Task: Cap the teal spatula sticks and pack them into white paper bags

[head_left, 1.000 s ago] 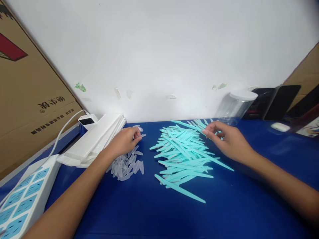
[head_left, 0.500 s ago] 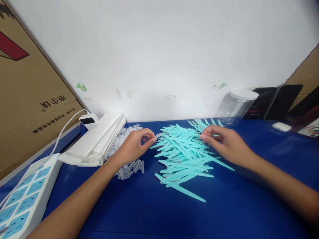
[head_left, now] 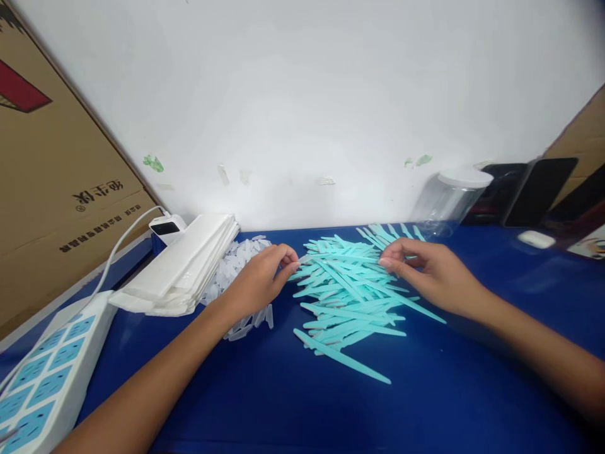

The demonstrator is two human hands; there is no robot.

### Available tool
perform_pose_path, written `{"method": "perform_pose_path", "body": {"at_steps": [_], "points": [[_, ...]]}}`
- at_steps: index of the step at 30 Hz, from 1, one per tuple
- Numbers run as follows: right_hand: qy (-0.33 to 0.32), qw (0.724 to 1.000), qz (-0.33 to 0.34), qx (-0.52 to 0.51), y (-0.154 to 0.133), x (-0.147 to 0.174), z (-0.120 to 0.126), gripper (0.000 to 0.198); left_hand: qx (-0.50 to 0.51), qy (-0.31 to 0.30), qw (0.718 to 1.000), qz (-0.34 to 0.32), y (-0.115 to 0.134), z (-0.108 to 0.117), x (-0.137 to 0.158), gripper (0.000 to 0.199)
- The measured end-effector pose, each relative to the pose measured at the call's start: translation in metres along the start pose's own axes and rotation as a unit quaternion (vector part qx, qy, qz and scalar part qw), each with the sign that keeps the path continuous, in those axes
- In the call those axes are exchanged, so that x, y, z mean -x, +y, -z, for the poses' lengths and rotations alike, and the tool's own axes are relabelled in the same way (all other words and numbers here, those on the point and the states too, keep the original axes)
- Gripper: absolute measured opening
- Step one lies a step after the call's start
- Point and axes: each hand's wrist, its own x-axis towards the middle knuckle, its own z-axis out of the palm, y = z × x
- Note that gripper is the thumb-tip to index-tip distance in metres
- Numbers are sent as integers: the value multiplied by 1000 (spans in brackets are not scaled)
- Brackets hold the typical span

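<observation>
A small translucent blade cap (head_left: 304,259) is pinched between the thumb and fingertips of my left hand (head_left: 265,275). My right hand (head_left: 425,270) pinches the handle end of a turquoise eyebrow razor (head_left: 347,257), held level above the pile. The razor's far end meets the cap; how far the cap covers it I cannot tell. Beneath lies a heap of turquoise razors (head_left: 350,315), crossing one another. To the left, partly behind my left hand, is a heap of translucent caps (head_left: 234,261). More razors (head_left: 385,234) lie fanned out behind my right hand.
A stack of white packets (head_left: 179,265) and a white device with a cable (head_left: 167,227) lie left. A power strip (head_left: 51,372) sits at the front left. Cardboard (head_left: 70,176) stands behind it. A clear lidded jar (head_left: 454,198), a dark phone (head_left: 539,192) and a white case (head_left: 536,239) are right.
My left hand has moved slightly right, bringing the cap up to the end of the razor. The razor now shows stretched between both hands; my right hand has hardly moved.
</observation>
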Motion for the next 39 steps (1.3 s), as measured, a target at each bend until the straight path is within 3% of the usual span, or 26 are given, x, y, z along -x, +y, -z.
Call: {"method": "perform_pose_path", "body": {"at_steps": [21, 28, 39], "points": [[81, 985, -97, -116, -12, -5, 10, 49, -32, 15, 999, -32, -1, 0, 3, 12], [121, 988, -80, -61, -12, -3, 10, 44, -45, 12, 998, -38, -1, -1, 4, 13], [134, 989, -56, -29, -5, 1, 10, 29, -67, -5, 997, -38, 0, -2, 5, 13]]}}
